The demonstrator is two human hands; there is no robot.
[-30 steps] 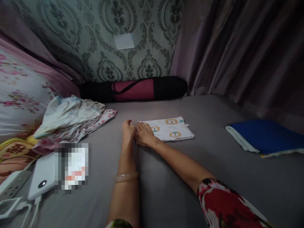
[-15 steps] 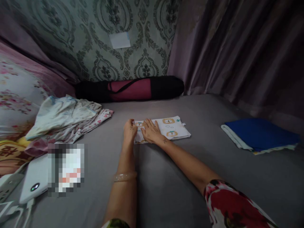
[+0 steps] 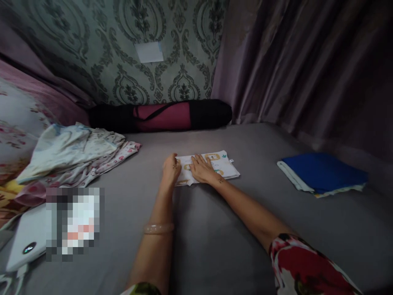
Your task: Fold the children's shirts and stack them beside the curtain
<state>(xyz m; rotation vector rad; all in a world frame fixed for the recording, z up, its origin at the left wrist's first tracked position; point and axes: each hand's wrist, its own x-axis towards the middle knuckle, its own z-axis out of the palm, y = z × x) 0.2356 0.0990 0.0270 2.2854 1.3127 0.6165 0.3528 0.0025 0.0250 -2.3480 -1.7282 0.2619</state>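
A small white folded cloth [image 3: 219, 164] with orange printed figures lies on the grey bed sheet [image 3: 215, 237] in the middle of the view. My right hand [image 3: 202, 169] rests flat on its left half, fingers stretched out. My left hand [image 3: 171, 169] is at the cloth's left edge, its fingers curled at the hem; whether they pinch the fabric is not clear. A pale bangle sits on my left wrist.
A heap of light printed clothes [image 3: 73, 153] lies at the left beside a floral pillow [image 3: 18, 135]. A black and maroon roll bag [image 3: 159, 116] lies along the wall. A blue folded cloth [image 3: 322, 174] sits at the right near the curtain [image 3: 307, 69]. A white device [image 3: 26, 243] is at the lower left.
My right hand has slid from the cloth's left corner onto its top and now lies flat there. The cloth looks narrower than before. The view has drifted to the right.
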